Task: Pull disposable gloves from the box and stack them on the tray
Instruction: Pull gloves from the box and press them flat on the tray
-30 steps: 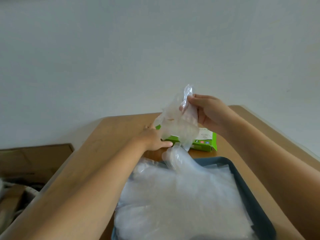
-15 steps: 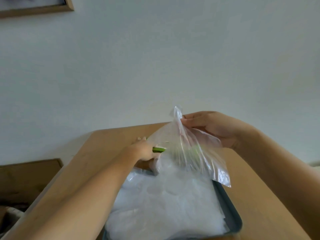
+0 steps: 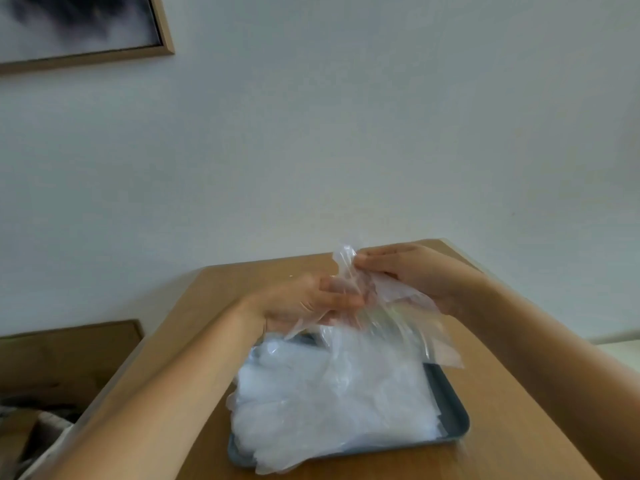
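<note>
Our left hand (image 3: 308,303) is now up at the glove (image 3: 398,317), fingers curled into its film; our right hand (image 3: 419,278) pinches its top edge. Below our fingers it hangs over the pile (image 3: 329,407) of gloves on the tray (image 3: 453,407).

**Both hands closed on one glove, mid-scene**

The left forearm (image 3: 156,403) enters from the near left and the right forearm (image 3: 554,362) from the near right. Both are bare and converge toward the centre. The left hand (image 3: 308,303) shows its back to the camera, fingers curled inward on the clear glove (image 3: 415,327). Film veils its fingertips, so the exact grip is uncertain. The right hand (image 3: 415,275) sits slightly farther and higher. It pinches the glove's upper edge between thumb and fingers, with the fingertips pointing left. The hands are just beside each other.
</note>
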Tool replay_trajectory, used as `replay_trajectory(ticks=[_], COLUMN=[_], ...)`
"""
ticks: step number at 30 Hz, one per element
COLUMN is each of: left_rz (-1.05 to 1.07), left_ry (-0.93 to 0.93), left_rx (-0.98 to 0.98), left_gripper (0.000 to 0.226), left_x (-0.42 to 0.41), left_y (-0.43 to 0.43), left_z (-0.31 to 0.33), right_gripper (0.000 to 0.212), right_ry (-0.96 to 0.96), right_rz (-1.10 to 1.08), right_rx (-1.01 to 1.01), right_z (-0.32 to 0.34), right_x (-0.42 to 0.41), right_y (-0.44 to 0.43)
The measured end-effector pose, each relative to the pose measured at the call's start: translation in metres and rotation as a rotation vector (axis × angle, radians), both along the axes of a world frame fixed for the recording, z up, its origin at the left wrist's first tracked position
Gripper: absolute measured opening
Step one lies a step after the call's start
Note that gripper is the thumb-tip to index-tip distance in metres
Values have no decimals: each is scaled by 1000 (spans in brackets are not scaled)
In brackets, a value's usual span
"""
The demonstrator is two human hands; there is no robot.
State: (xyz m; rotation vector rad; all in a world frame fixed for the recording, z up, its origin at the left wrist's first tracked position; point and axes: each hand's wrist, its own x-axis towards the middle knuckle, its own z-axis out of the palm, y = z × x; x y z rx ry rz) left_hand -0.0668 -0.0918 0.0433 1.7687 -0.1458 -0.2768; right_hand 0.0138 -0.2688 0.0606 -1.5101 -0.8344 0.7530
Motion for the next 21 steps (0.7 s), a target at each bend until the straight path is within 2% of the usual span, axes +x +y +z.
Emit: replay_trajectory(ticks=[2,5,6,8,9,12,14,18,21], left_rz=[118,192,209,208,202,185,231,305,368], left_ry=[60,169,185,209,222,271,267,330,377], left_rx=[-9,-33,-29,-5,23,193,383,723,930], left_gripper=[14,40,36,14,13,27,24,26,25], left_x=[-7,-20,-24,-30,-33,-37,-39,-40,-40], left_y=[1,7,9,16,18,28,34,54,61], left_z=[-3,-2,0,3,5,6,4,-9,-20], right_gripper=[43,38,44,56,48,12,17,22,21], right_ry=[-26,-189,-201,-156,-128,-83,-173,-530,-626], right_rz=[-111,-18,-10,-59,-93,-198,-268,-334,-340], right_rx=[-55,-188,-226,-245,-222,-138,-139,-346,-422], right_z=[-1,0,-3,-14,-21,-41,-54,-82,-98], right_x=[-1,-14,-17,-20,-22,-30,-29,-18,-11], right_y=[-3,-14,-16,-13,-10,-1,1,-1,-7])
